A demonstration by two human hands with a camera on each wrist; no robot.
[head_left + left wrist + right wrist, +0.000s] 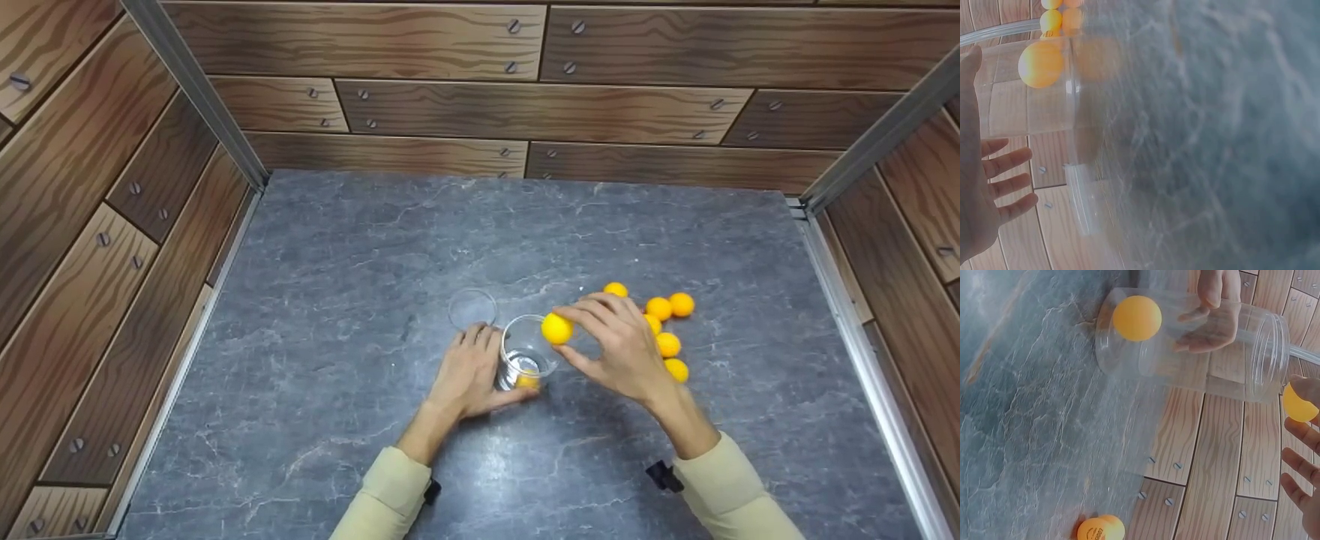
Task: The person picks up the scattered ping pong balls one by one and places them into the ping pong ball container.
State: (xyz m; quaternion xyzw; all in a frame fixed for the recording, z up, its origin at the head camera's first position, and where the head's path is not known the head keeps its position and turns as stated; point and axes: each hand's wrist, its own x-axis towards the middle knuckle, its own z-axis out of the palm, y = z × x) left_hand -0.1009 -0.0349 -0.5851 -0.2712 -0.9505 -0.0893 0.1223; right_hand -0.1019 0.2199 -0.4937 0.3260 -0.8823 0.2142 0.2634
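A clear, open-topped jar (530, 346) stands upright on the table, with one orange table tennis ball (1137, 318) at its bottom. My left hand (471, 373) holds the jar low down, thumb on the near side and fingers on the left side. Over the right part of the jar's rim, my right hand (619, 349) pinches another orange ball (556, 328) between thumb and fingertips. In the right wrist view, that ball is right by the threaded mouth, and the other fingers are spread apart.
Several more orange balls (667, 345) lie loosely grouped right of the jar, partly behind my right hand. A clear round lid (472, 309) lies flat just beyond my left fingers. Wood-patterned walls (480, 112) enclose the grey marbled table (337, 262) at the back and sides.
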